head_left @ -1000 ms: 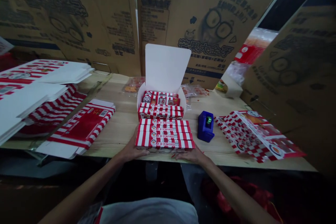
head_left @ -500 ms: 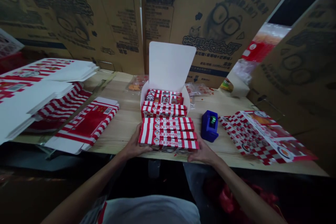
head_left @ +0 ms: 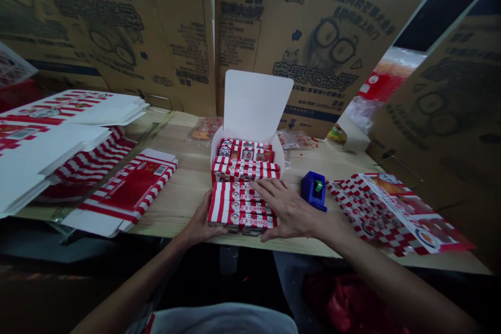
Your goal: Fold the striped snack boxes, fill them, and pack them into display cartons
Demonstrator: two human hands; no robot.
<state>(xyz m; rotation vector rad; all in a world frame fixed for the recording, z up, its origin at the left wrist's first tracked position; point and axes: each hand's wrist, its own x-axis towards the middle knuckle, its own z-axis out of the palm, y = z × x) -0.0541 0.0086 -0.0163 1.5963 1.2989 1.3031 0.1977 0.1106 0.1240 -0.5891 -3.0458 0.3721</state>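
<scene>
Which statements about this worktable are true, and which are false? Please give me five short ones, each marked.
1. The right hand lies over the front striped packs. True.
2. The white lid is shut. False: it stands raised.
3. The blue tape dispenser is to the right of the front striped packs. True.
4. The left hand grips the blue tape dispenser. False: it is at the left end of the front striped packs.
5. Printed brown cartons stand behind the raised lid. True.
</scene>
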